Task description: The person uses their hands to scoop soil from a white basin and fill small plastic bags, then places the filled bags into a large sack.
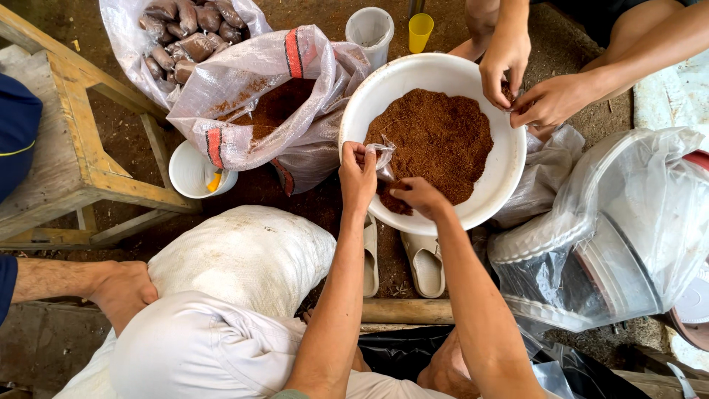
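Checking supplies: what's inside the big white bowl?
The white bowl holds a heap of brown, soil-like material. The bowl's bottom under the heap is covered.

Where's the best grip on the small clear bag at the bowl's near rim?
Judging by its pose, pinch the small clear bag at its open upper lip, coming from the near side over the white bowl's rim. The left hand already holds that lip; the right hand pushes brown soil in.

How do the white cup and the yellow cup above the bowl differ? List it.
The white cup is larger and pale, translucent; the yellow cup is smaller and bright yellow. The white cup stands nearer the woven sack; the yellow cup stands to its right. Both stand upright, open-topped, on the dirt floor.
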